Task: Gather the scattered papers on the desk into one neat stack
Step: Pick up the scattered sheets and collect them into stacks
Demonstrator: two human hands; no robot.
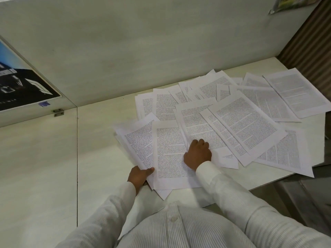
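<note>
My left hand [138, 176] pinches the gathered sheets [138, 145]; my curled right hand [198, 153] seemingly grips the next page [200, 122], to drag over.

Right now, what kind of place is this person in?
Most likely an office cubicle or a study booth. A pale desk is boxed in by plain divider walls, lots of printed pages lie spread over it, and a poster hangs on the left wall.
</note>
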